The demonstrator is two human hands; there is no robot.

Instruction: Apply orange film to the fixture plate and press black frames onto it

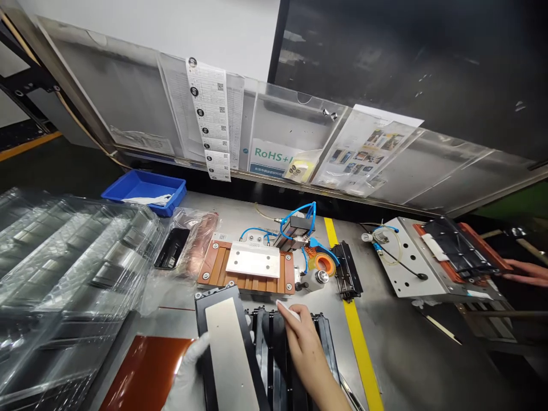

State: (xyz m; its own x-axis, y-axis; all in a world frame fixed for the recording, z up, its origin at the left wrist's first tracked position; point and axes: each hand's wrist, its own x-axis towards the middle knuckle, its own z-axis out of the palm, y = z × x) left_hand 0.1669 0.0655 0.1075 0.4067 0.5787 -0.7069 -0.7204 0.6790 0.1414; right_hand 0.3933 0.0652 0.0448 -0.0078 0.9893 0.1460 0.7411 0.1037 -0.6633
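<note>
A white glove covers my left hand [188,371], which grips a flat black frame [200,328] by its left edge. A pale metal plate [229,354] fills the middle of this tilted frame. My bare right hand [302,337] is closed, with a small white piece [287,310] between thumb and fingers; its kind is unclear. Below that hand lie several black ribbed plastic parts [269,359], partly covered by the hand and the frame. Beyond them sits a brown fixture [216,262] with a white block [252,260] on top.
Stacked clear plastic trays [64,274] fill the left, near a blue bin [171,197]. An amber sheet [143,371] lies by my left hand. Yellow tape [362,354] crosses the table. At right, a co-worker's hand [528,273] touches another fixture [411,274].
</note>
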